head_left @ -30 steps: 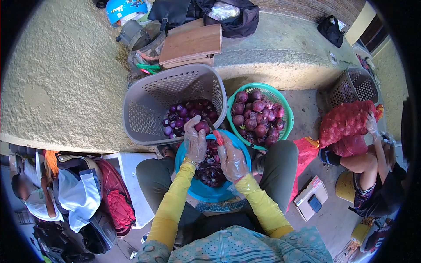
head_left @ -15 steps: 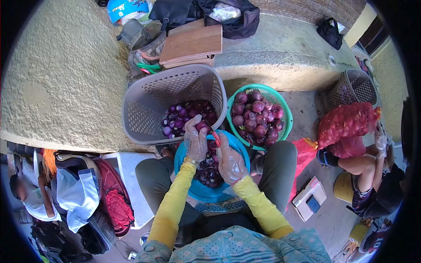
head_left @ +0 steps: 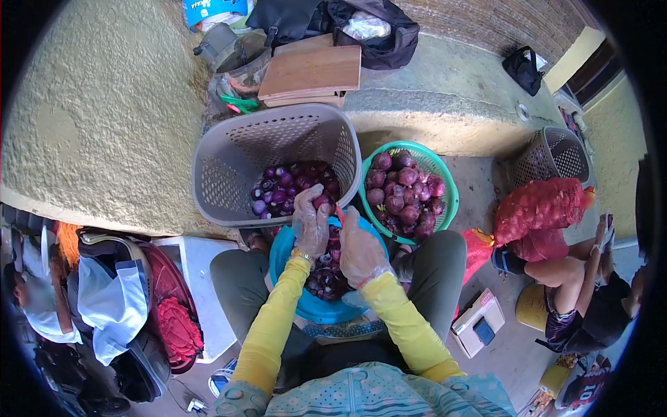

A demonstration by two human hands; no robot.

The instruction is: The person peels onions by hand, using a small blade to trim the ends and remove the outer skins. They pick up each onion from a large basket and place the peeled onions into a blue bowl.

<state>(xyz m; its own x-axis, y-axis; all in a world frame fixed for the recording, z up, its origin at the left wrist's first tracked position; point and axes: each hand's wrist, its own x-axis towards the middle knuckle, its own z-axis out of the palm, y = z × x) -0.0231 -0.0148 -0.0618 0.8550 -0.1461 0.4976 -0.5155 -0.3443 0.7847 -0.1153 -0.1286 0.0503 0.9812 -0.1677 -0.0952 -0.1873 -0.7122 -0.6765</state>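
Observation:
My left hand [head_left: 311,226], in a clear plastic glove, holds a red onion [head_left: 323,202] above the near rim of the grey basket. My gloved right hand [head_left: 363,249] is closed around a red-handled tool [head_left: 340,215], whose tip lies close to the onion. Below both hands is a blue basin [head_left: 281,254] with dark purple onion skins [head_left: 326,280] in it. The tall grey basket [head_left: 243,149] holds several shiny peeled onions [head_left: 278,191]. To its right, a green basket [head_left: 451,177] is full of unpeeled red onions [head_left: 408,176].
Wooden boards [head_left: 313,73] and black bags [head_left: 379,35] lie on the ledge. A red mesh sack [head_left: 538,208] stands at right near a seated person [head_left: 597,299]. A phone [head_left: 484,331] rests on a box. Another person [head_left: 42,306] is at far left.
The whole view has shifted slightly. My right hand has turned a little, and less of the red tool shows. My left hand still grips the onion.

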